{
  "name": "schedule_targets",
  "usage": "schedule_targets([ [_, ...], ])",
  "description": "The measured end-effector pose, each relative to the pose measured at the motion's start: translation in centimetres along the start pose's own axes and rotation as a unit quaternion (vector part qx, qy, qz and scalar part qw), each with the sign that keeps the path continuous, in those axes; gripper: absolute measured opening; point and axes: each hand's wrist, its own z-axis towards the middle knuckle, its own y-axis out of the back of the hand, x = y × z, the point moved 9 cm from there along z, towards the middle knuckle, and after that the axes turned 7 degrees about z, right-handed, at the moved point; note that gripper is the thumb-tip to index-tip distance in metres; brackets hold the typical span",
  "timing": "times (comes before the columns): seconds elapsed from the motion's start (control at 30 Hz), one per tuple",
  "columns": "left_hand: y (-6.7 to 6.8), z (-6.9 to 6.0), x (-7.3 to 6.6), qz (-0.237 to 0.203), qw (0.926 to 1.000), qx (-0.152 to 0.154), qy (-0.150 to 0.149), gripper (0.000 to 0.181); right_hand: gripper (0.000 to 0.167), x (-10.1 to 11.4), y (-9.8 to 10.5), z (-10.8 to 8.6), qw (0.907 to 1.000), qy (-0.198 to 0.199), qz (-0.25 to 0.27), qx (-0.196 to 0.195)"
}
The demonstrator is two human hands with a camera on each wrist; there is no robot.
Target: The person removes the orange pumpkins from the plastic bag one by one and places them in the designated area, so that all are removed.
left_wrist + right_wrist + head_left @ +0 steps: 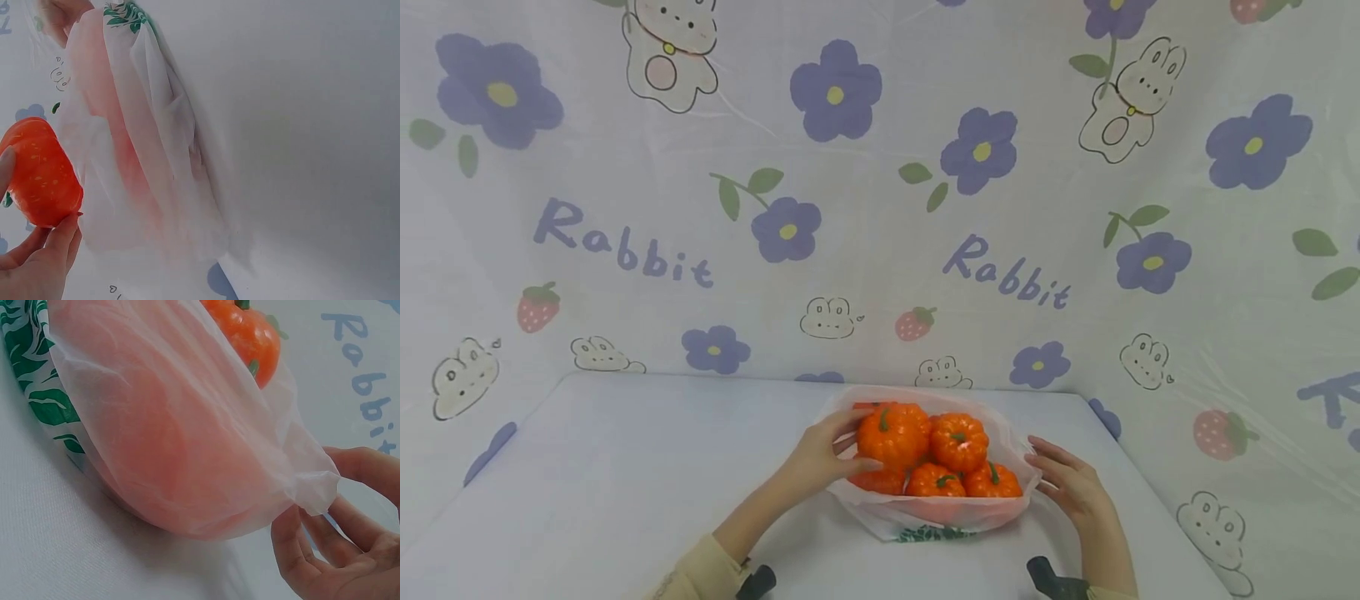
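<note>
A thin white plastic bag with a green leaf print lies on the table, its mouth spread toward me. Several small orange pumpkins with green stems sit in it. My left hand grips one pumpkin between thumb and fingers at the bag's left side, above the others; in the left wrist view this pumpkin appears beside the bag's outside. At the opposite end, my right hand holds the bag's edge. The right wrist view shows a bunched corner of the bag between the fingers.
The white table extends left of the bag and in front of it. Behind it hangs a pale curtain printed with rabbits, purple flowers and strawberries, which also runs along the right side.
</note>
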Motion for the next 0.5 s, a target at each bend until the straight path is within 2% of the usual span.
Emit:
schedule_targets([
  [0.33, 1.9, -0.5, -0.2, 0.031, 0.9992, -0.027, 0.001, 0.068, 0.067, -0.1, 0.3, 0.3, 0.9999, 0.004, -0.006, -0.007],
  [0.5, 3.2, -0.9, 0.1, 0.040, 0.9980, -0.049, -0.001, 0.069, 0.067, -0.2, 0.2, 0.4, 1.0000, 0.004, 0.000, -0.008],
])
